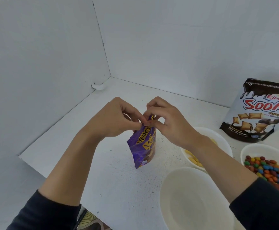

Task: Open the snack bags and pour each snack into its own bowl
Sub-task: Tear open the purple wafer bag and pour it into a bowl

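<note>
Closest to me, low on my right, is a white bowl (pixel 193 196) with nothing in it. It sits on the white table (pixel 102 180). My dark sleeves are pushed back, so my arms are bare.

A bit farther out, my two hands meet over the purple snack bag (pixel 142 146). My left hand (pixel 117 117) has its fingers curled, and its thumb and fingertips pinch the top edge of the bag on the left side. My right hand (pixel 167 120) is curled the same way and pinches the top edge on the right side. My fingertips are right next to each other.

The bag stands tall, long way up and down. Its top leans a little to the right and its bottom corner points down at the table. The side with the gold words faces me. I cannot tell if the bottom touches the table.

Under my right arm is a bowl with yellow snacks (pixel 223 141). Next to it, on the right, is a bowl of colored candies (pixel 259 147).

Farthest back on the right, a brown and white snack bag (pixel 258 113) stands up by the wall.
</note>
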The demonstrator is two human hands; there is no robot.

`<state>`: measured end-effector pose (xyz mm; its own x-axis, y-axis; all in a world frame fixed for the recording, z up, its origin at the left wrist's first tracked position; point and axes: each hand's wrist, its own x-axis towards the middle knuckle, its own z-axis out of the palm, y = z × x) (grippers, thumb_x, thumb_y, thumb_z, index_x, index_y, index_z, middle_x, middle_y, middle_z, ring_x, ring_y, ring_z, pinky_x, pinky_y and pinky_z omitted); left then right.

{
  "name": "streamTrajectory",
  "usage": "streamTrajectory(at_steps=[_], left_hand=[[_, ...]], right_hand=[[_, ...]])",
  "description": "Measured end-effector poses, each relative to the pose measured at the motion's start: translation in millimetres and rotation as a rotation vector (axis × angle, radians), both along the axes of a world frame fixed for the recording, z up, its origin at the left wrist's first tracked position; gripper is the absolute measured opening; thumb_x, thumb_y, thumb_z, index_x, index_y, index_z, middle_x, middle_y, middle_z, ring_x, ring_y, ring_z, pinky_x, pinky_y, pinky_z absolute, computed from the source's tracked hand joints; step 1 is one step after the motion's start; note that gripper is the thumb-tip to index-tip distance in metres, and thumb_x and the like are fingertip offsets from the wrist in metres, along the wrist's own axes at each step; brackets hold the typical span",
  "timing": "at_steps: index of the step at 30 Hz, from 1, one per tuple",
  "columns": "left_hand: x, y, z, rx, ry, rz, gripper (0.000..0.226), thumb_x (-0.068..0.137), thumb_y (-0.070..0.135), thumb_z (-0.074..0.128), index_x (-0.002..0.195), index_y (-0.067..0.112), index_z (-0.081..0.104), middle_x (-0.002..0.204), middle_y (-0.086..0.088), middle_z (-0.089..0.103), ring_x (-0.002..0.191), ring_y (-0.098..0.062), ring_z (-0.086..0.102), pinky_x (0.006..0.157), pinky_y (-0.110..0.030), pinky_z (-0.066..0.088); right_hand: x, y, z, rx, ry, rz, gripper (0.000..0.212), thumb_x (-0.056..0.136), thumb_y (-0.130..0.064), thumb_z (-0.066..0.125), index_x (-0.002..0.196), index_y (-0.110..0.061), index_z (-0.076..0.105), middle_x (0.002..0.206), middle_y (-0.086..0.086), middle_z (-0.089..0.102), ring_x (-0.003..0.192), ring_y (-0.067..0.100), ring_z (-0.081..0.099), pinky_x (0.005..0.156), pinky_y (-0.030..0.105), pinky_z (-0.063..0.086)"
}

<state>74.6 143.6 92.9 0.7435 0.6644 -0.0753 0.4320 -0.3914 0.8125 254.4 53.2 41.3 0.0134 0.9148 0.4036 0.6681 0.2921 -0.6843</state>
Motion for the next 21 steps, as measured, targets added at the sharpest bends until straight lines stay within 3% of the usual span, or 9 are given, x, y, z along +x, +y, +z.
streamTrajectory(at_steps=[4,7,10,12,17,21], left_hand=[[1.3,-1.5,-0.2,-0.002,0.012,0.026,0.029,0.078,0.001,0.069,0.079,0.026,0.084,0.066,-0.002,0.073,0.059,-0.01,0.059,0.057,-0.022,0.045],[1.2,0.1,-0.1,0.018,0.016,0.023,0.028,0.079,0.001,0.071,0.079,0.026,0.084,0.068,-0.004,0.074,0.06,-0.012,0.062,0.058,-0.022,0.05],[-2.5,4.1,-5.5,0.064,0.03,0.081,0.021,0.079,0.005,0.075,0.075,0.024,0.084,0.071,-0.001,0.076,0.072,-0.028,0.071,0.065,-0.039,0.057],[-9.4,8.7,-10.4,0.084,0.048,0.126,0.02,0.08,0.007,0.075,0.075,0.025,0.083,0.073,0.001,0.077,0.08,-0.035,0.071,0.064,-0.042,0.056],[-10.2,4.5,-11.3,0.082,0.097,0.078,0.019,0.082,0.013,0.069,0.077,0.026,0.082,0.073,0.006,0.076,0.065,-0.018,0.069,0.066,-0.039,0.053],[2.3,-1.9,-11.1,0.132,0.095,0.02,0.019,0.087,0.019,0.069,0.083,0.035,0.079,0.097,0.007,0.075,0.069,-0.025,0.071,0.064,-0.041,0.057]], right_hand=[[2.4,1.0,0.7,-0.021,0.005,0.026,0.009,0.089,-0.001,0.071,0.088,-0.01,0.07,0.096,-0.004,0.053,0.09,0.006,0.054,0.076,0.025,0.049],[2.4,1.0,1.0,-0.042,0.007,0.04,0.008,0.09,-0.004,0.07,0.088,-0.012,0.07,0.098,-0.005,0.053,0.094,0.01,0.054,0.08,0.033,0.049],[5.2,-1.2,1.2,-0.067,0.007,0.06,0.007,0.09,-0.004,0.071,0.089,-0.012,0.07,0.1,-0.004,0.053,0.097,0.01,0.054,0.083,0.031,0.048],[7.4,-4.7,0.9,-0.072,0.02,0.063,0.007,0.091,-0.006,0.071,0.089,-0.012,0.068,0.101,-0.002,0.053,0.098,0.012,0.053,0.085,0.029,0.047],[4.7,-10.2,-1.2,-0.069,0.038,0.027,0.007,0.093,-0.007,0.069,0.096,-0.013,0.066,0.106,-0.004,0.051,0.101,0.006,0.053,0.086,0.011,0.042],[2.1,-10.8,2.4,-0.104,-0.01,0.036,0.017,0.088,-0.016,0.075,0.101,-0.023,0.067,0.116,-0.006,0.047,0.109,0.007,0.053,0.09,0.012,0.041]])
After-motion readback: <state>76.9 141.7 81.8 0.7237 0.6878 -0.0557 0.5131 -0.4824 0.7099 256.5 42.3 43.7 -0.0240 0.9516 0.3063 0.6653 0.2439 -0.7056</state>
